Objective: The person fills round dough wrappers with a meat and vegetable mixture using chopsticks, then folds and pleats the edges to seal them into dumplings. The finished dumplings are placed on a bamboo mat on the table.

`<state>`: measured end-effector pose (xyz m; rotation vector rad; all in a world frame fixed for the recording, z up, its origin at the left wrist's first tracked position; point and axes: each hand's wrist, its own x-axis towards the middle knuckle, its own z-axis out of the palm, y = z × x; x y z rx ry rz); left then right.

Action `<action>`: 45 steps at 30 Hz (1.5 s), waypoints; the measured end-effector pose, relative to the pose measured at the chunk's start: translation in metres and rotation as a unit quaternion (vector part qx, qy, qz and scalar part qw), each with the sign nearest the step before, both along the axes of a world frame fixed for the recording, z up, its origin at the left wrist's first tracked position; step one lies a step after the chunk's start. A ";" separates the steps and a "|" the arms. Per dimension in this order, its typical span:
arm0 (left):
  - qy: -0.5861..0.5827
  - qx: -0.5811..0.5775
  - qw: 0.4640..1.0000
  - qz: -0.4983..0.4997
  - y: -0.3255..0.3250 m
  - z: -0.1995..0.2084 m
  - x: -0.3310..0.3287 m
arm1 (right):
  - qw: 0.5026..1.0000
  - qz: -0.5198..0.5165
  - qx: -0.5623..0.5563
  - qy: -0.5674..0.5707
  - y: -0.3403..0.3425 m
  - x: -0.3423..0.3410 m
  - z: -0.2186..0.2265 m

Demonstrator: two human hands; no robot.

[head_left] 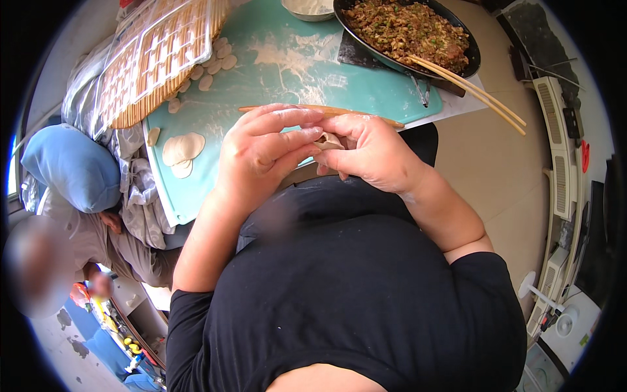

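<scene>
Between my two hands is a small dumpling [331, 141], its pale wrapper folded around a bit of dark filling that shows at the top. My left hand [271, 144] pinches its left edge with thumb and forefinger. Curled around the other side, my right hand [369, 149] supports and grips it; part of the dumpling is hidden by the fingers. Flour dusts both hands. Just beyond them a thin wooden rolling pin [392, 121] lies across the mat. Left of my left hand are several flat round wrappers [183, 149], overlapping.
The green mat [287, 85] is streaked with flour. A black pan of minced filling [411, 32] stands far right, with chopsticks [483, 97] jutting over the edge. A pale bowl [309, 8] is beside it. Woven trays [163, 59] lie far left, near dough pieces [212, 66]. Another person sits at left.
</scene>
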<state>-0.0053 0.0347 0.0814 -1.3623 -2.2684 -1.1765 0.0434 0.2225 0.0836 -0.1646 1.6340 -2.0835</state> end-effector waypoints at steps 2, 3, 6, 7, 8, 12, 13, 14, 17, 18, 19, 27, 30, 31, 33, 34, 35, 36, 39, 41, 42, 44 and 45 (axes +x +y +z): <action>0.024 -0.003 1.000 -0.001 0.000 0.000 0.000 | 1.000 0.003 -0.002 -0.002 0.000 0.000 -0.001; 0.032 -0.002 0.999 -0.003 0.001 0.001 0.000 | 1.000 0.004 -0.006 -0.001 0.000 -0.001 -0.005; 0.054 0.009 0.998 0.006 0.004 0.000 0.001 | 1.000 0.011 -0.010 -0.002 0.001 -0.002 -0.005; 0.061 0.014 0.998 0.011 0.004 -0.002 0.002 | 1.000 0.014 -0.010 -0.003 0.001 -0.002 -0.003; 0.067 0.016 0.998 0.015 0.005 -0.002 0.002 | 1.000 0.017 -0.011 -0.005 0.002 -0.003 -0.003; 0.079 0.010 0.996 0.044 0.004 -0.004 0.007 | 0.999 0.021 -0.020 -0.016 0.001 -0.003 -0.002; 0.079 0.005 0.995 0.055 0.004 -0.004 0.008 | 0.999 0.020 -0.023 -0.018 0.001 -0.003 -0.002; 0.083 0.009 0.995 0.056 0.004 -0.006 0.008 | 0.999 0.019 -0.023 -0.016 0.000 -0.003 -0.002; 0.097 0.019 0.993 0.057 0.004 -0.009 0.006 | 1.000 0.016 -0.021 -0.010 -0.001 -0.003 -0.001; 0.105 0.022 0.993 0.056 0.006 -0.008 0.006 | 1.000 0.014 -0.019 -0.008 0.000 -0.004 -0.001; 0.112 0.024 0.992 0.055 0.007 -0.007 0.005 | 1.000 0.012 -0.016 -0.007 0.000 -0.004 -0.001; 0.080 0.025 0.996 0.006 0.004 -0.015 -0.001 | 1.000 -0.011 -0.011 -0.008 -0.004 -0.002 -0.006; 0.104 0.025 0.994 0.004 0.005 -0.015 -0.002 | 1.000 -0.008 -0.017 -0.001 -0.005 -0.002 -0.012; 0.113 0.024 0.993 0.003 0.006 -0.014 -0.002 | 1.000 -0.005 -0.021 0.000 -0.006 -0.003 -0.013; 0.095 0.012 0.995 0.031 0.004 -0.013 0.005 | 0.999 0.004 -0.034 -0.002 -0.007 -0.003 -0.008; 0.086 0.007 0.995 0.044 0.003 -0.012 0.008 | 0.999 0.008 -0.040 -0.003 -0.008 -0.003 -0.007; 0.084 0.004 0.996 0.041 0.002 -0.014 0.008 | 0.999 0.013 -0.037 0.000 -0.009 -0.004 -0.008; 0.083 0.001 0.996 0.037 0.000 -0.017 0.008 | 0.999 0.017 -0.034 0.003 -0.009 -0.005 -0.010; 0.049 0.040 0.996 0.056 -0.001 -0.021 0.006 | 0.999 0.012 -0.042 -0.028 -0.010 -0.007 -0.007; -0.082 0.114 0.988 0.061 0.000 -0.021 0.008 | 0.997 -0.008 -0.063 -0.047 -0.008 -0.006 -0.007; -0.099 0.114 0.987 0.060 -0.002 -0.021 0.009 | 0.997 -0.006 -0.072 -0.041 -0.008 -0.007 -0.007; -0.133 0.115 0.983 0.057 -0.005 -0.021 0.009 | 0.996 -0.003 -0.090 -0.029 -0.007 -0.008 -0.009; -0.101 0.106 0.988 0.043 -0.007 -0.023 0.008 | 0.995 0.005 -0.097 -0.027 -0.007 -0.009 -0.010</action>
